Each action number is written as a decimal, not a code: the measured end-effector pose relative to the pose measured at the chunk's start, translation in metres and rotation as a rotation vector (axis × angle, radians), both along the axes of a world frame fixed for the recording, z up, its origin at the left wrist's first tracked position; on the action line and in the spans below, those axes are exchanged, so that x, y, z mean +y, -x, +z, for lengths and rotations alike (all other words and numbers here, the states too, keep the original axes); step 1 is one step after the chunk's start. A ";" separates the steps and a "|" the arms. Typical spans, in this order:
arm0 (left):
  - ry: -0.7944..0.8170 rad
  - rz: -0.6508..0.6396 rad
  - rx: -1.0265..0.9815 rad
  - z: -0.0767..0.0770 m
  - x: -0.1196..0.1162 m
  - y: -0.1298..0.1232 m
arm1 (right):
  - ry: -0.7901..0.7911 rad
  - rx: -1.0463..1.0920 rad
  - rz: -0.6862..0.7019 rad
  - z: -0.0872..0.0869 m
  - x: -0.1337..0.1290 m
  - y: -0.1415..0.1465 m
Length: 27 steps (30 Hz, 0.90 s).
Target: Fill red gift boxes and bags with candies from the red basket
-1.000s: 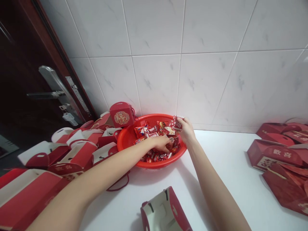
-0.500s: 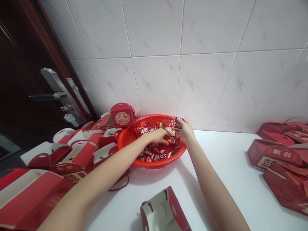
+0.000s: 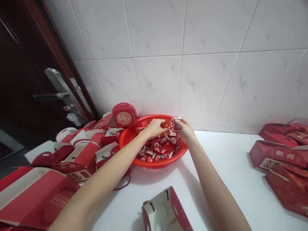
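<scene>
A red plastic basket [image 3: 154, 164] by the tiled wall holds several small wrapped candies [image 3: 156, 149]. Over its right rim, my right hand [image 3: 187, 131] is closed on red candy packets with white dots [image 3: 177, 124]. My left hand [image 3: 155, 127] is above the candies in the middle of the basket, thumb and fingers apart, with candies visible beneath; no item shows between them. In front of the basket, an open red box [image 3: 166, 210] with a pale inside stands on the white table [image 3: 207, 183].
Several open red boxes [image 3: 81, 154] crowd the left side. Behind them stands a closed red box with gold lettering [image 3: 124, 117]. More red boxes [image 3: 276, 155] sit at the right edge. A dark door with a metal handle [image 3: 56, 95] is at the left.
My left hand has lifted and drawn back left from the candies, uncovering more of them. My right hand keeps its packets near the right rim. The view has shifted slightly.
</scene>
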<state>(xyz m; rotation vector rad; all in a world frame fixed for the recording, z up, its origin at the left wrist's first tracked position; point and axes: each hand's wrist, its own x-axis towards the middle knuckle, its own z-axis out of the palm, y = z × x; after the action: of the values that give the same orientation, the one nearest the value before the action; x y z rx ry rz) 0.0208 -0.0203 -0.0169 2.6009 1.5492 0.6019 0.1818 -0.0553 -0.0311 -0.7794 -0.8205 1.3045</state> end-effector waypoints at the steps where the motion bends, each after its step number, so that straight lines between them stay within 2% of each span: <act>1: 0.007 0.013 0.002 0.000 -0.001 0.000 | -0.003 -0.006 0.016 0.000 0.000 0.000; 4: 0.038 0.023 0.006 0.001 -0.002 0.000 | -0.029 -0.033 0.051 -0.001 -0.001 -0.002; 8: 0.092 -0.037 -0.039 0.003 -0.004 0.001 | -0.014 -0.067 0.028 -0.002 0.000 -0.002; 14: 0.195 -0.180 -0.248 0.003 -0.006 0.003 | -0.020 -0.050 -0.066 -0.001 0.001 -0.001; 18: 0.315 -0.181 -0.404 0.000 0.001 0.002 | -0.014 -0.028 -0.101 0.000 0.002 -0.001; 25: 0.347 -0.167 -0.487 -0.002 0.011 0.003 | 0.017 -0.068 0.051 0.001 -0.002 -0.003; 27: 0.342 -0.170 -0.495 -0.003 0.011 0.003 | 0.022 -0.068 0.054 0.001 -0.003 -0.002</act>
<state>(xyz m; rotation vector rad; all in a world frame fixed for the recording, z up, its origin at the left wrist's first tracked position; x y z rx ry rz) 0.0179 -0.0094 -0.0196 2.0945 1.1457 0.8035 0.1839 -0.0582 -0.0299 -0.8279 -0.8878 1.3424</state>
